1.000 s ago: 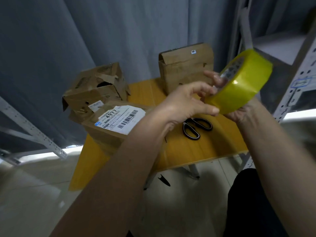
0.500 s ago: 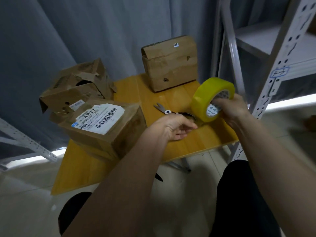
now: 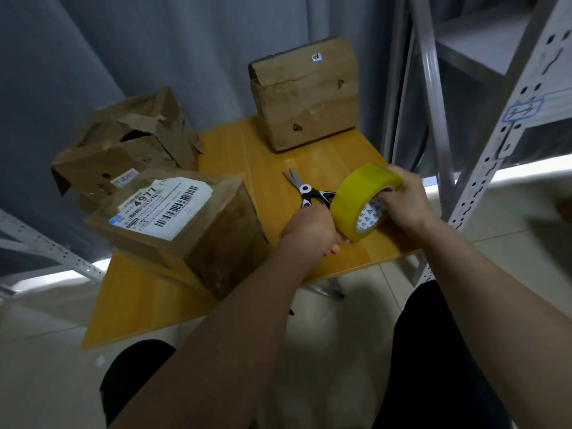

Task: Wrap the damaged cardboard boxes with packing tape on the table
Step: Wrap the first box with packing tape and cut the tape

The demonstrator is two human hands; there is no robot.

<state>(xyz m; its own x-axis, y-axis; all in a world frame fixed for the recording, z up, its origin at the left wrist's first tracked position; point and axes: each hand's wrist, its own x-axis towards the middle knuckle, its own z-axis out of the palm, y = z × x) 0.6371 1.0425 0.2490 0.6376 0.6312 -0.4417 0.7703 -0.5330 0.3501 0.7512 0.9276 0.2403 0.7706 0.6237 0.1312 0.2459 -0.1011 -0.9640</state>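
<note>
Head view, single frame. Landmark: scissors point(image 3: 306, 192), lying flat on the yellow surface point(image 3: 148, 308), blades pointing away from the person.

Right hand point(image 3: 405, 201) grips the roll of yellow packing tape point(image 3: 360, 199), fingers hooked into the core, thumb over the rim; roll stands on edge just right of the scissors, lower rim on or just above the surface. Left hand point(image 3: 312, 229) sits just near-side of the scissors, against the roll's outer face, fingers curled. It probably pinches or picks at the free tape end, but the fingertips are hidden, so I cannot tell whether anything is held.

Boxes: labelled box point(image 3: 188, 224) left of the scissors, nearest the person; torn-open box point(image 3: 123, 147) behind it, further left; dented upright box point(image 3: 305, 94) beyond the scissors, at the far edge. No tape visible on any of them.

Step in hand, as judged: finding and lifting the tape end; wrapping not begun.

Next move calls for: peeling a clean leader off the roll, then carrying it left to the labelled box and pressing it down before the roll is pulled round
</note>
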